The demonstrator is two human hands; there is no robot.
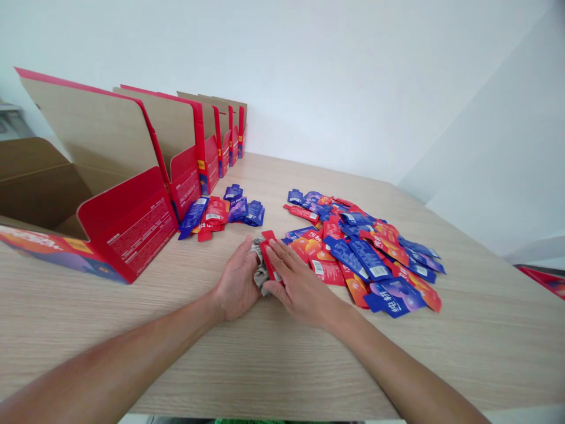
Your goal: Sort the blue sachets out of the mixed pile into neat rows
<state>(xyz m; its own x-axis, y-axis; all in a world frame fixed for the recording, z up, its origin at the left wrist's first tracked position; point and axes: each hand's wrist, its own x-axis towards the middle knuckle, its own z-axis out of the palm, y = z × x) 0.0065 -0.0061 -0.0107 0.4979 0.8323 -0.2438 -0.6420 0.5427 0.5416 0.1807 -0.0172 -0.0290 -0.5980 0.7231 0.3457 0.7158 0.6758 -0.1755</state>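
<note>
In the head view, the two hands meet at the centre of the frame, over the wood-grain table (212, 365). The left hand (236, 285) is cupped around a crumpled grey cloth (261, 272), its far fingers hidden. The right hand (298, 285) lays its fingers across a red sachet (267, 254), clamping it against the cloth, with the thumb towards the lower end. Right of centre spreads a heap of blue and red sachets (364, 253), overlapping at many angles. A smaller cluster of sachets (216, 213) lies left of centre, close to a row of open red cartons (132, 229) that runs from the left edge towards the upper middle. A white wall (322, 88) fills the top.
</note>
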